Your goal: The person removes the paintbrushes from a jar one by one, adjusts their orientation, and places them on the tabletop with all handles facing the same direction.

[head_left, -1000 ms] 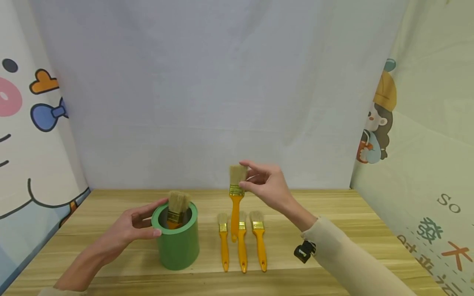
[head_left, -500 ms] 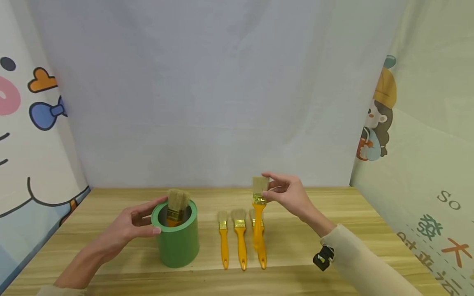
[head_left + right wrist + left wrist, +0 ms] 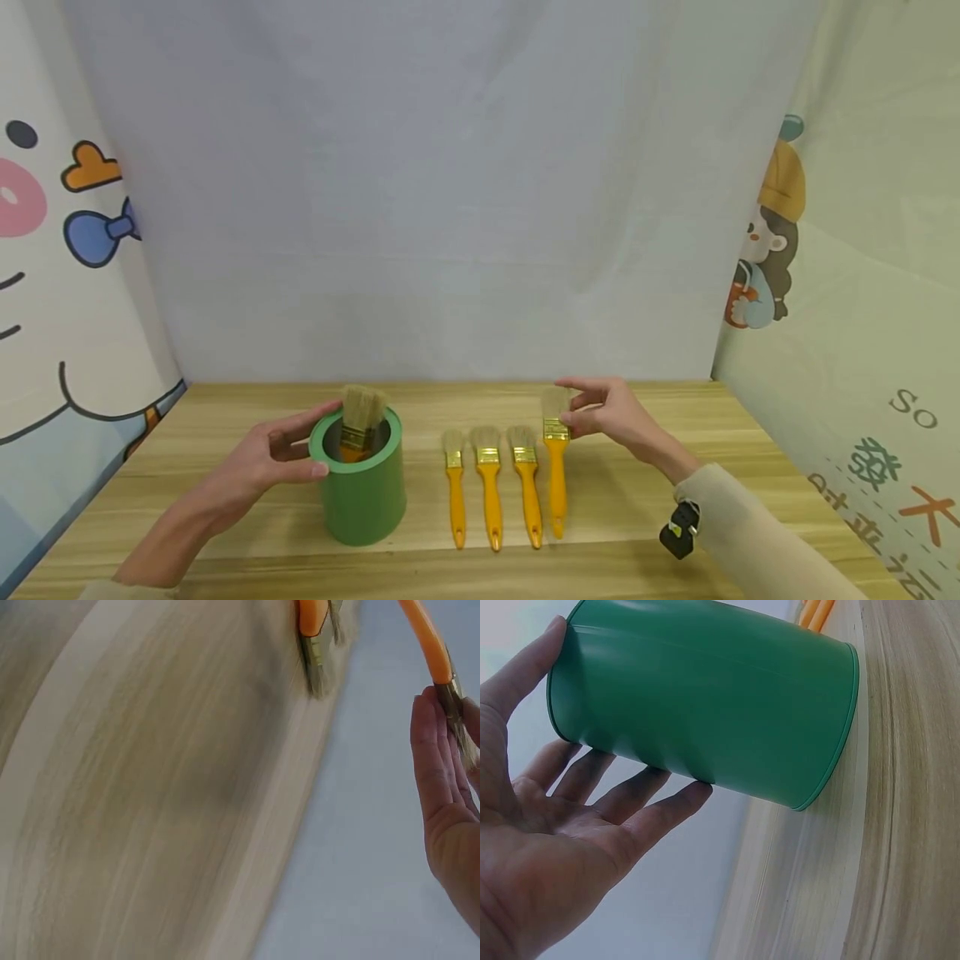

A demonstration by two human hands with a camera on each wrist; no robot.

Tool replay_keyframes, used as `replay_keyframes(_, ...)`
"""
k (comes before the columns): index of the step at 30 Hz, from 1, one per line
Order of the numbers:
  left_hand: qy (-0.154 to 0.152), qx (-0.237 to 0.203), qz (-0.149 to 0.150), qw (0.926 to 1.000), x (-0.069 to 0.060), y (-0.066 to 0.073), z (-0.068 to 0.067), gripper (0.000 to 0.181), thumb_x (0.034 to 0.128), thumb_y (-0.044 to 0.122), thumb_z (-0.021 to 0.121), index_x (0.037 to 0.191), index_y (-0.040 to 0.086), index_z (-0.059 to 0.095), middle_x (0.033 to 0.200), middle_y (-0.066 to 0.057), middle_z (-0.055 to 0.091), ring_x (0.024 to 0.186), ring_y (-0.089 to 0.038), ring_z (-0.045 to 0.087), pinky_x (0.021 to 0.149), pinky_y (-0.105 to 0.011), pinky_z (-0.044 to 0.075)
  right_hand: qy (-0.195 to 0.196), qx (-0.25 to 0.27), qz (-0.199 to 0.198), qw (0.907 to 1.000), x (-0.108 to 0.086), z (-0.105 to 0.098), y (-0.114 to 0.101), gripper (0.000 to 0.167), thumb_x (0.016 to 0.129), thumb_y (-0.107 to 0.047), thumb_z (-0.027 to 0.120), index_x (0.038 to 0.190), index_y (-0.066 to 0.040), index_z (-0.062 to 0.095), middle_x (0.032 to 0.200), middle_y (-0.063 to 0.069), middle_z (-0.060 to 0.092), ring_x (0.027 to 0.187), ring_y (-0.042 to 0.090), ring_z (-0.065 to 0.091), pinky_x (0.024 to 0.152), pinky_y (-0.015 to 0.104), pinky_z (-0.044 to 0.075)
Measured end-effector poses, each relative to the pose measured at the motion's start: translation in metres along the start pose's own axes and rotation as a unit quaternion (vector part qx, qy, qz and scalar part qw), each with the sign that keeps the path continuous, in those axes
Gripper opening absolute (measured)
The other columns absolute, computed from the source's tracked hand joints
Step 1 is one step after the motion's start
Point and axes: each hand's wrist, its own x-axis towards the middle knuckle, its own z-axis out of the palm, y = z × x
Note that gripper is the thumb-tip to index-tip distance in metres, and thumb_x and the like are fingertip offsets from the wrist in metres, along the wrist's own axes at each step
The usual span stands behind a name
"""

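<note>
In the head view, my left hand (image 3: 258,462) steadies a green can (image 3: 365,500), thumb and fingers spread against its side near the rim. A paintbrush (image 3: 363,417) stands in the can, bristles up. My right hand (image 3: 618,417) pinches another paintbrush (image 3: 557,475) at its bristles and metal band, its yellow handle hanging down. The right wrist view shows this paintbrush (image 3: 431,645) held off the tabletop between thumb and fingers. Just left of it, three paintbrushes lie in a row: one narrow (image 3: 456,496), one wide (image 3: 491,496), and one similar (image 3: 530,496).
A light wooden table (image 3: 637,500) lies beneath everything. Behind it hangs a pale cloth (image 3: 450,208). Printed cloths with cartoon figures flank the left (image 3: 90,333) and right (image 3: 847,292) sides.
My right hand has moved right and down with its paintbrush, from over the middle of the row to just beyond its right end. The left hand and can have stayed put.
</note>
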Motion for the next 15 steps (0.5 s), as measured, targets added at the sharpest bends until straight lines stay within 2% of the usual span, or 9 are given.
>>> replay_keyframes(4, 0.002, 0.0, 0.001, 1.0, -0.001, 0.0, 0.0, 0.078, 0.0997, 0.007, 0.069, 0.167, 0.005, 0.029, 0.168, -0.024, 0.026, 0.143, -0.058, 0.037, 0.096, -0.039, 0.055, -0.011, 0.01, 0.013, 0.9998, 0.001, -0.007, 0.01, 0.063, 0.096, 0.0, 0.074, 0.152, 0.011, 0.048, 0.104, 0.022, 0.064, 0.086, 0.03, 0.075, 0.086, 0.06, 0.058)
replay_keyframes(9, 0.002, 0.0, 0.005, 1.0, -0.002, 0.0, 0.0, 0.078, 0.0998, 0.007, 0.069, 0.167, 0.005, 0.029, 0.168, -0.025, 0.026, 0.143, -0.059, 0.036, 0.096, -0.039, 0.055, -0.017, 0.012, 0.035, 0.9992, 0.001, -0.01, 0.017, 0.062, 0.096, 0.001, 0.074, 0.152, 0.01, 0.049, 0.103, 0.022, 0.062, 0.085, 0.03, 0.074, 0.087, 0.061, 0.057)
replay_keyframes(15, 0.005, -0.002, 0.0, 1.0, -0.001, 0.001, 0.001, 0.079, 0.0989, 0.007, 0.07, 0.167, 0.006, 0.03, 0.168, -0.024, 0.027, 0.143, -0.057, 0.037, 0.097, -0.039, 0.054, -0.022, 0.024, 0.063, 0.9975, 0.001, -0.01, 0.025, 0.064, 0.094, 0.005, 0.074, 0.151, 0.013, 0.047, 0.1, 0.02, 0.061, 0.083, 0.028, 0.074, 0.084, 0.055, 0.06)
